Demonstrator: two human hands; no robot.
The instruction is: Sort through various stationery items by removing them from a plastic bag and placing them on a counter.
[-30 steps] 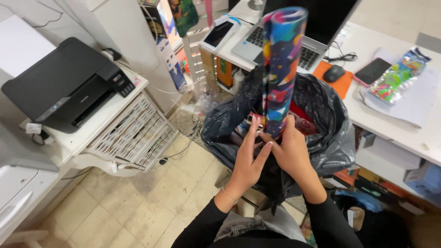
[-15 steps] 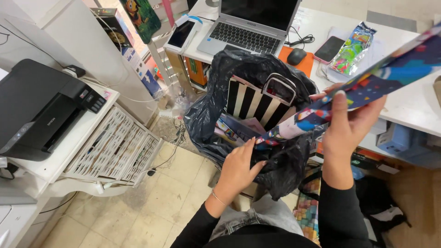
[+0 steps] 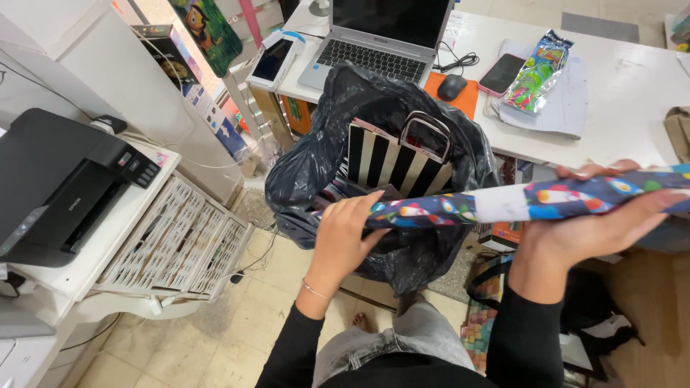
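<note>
My left hand (image 3: 343, 237) is closed over the near end of a roll of colourful wrapping paper (image 3: 503, 203), fingers curled on top of it. My right hand (image 3: 600, 226) cradles the same roll farther along, palm under it and thumb over the top, so the roll lies nearly level between both hands, running from about nine o'clock out past three o'clock and off the frame's edge. A plain white band wraps the roll between my hands.

Just beyond the roll, at twelve o'clock from my left hand, a black plastic bag (image 3: 316, 165) stands open, and the left end of the roll sits over its mouth. Inside it stands a black-and-white striped gift bag (image 3: 388, 162) with loop handles.

Farther out at twelve o'clock is a white desk (image 3: 632, 93) carrying a laptop (image 3: 381, 43), a mouse (image 3: 451, 86) on an orange pad, a phone (image 3: 501, 73) and a shiny foil packet (image 3: 540, 70). At nine o'clock a black printer (image 3: 65, 187) sits on a white stand, with a white lattice tray (image 3: 172, 244) leaning beside it.
</note>
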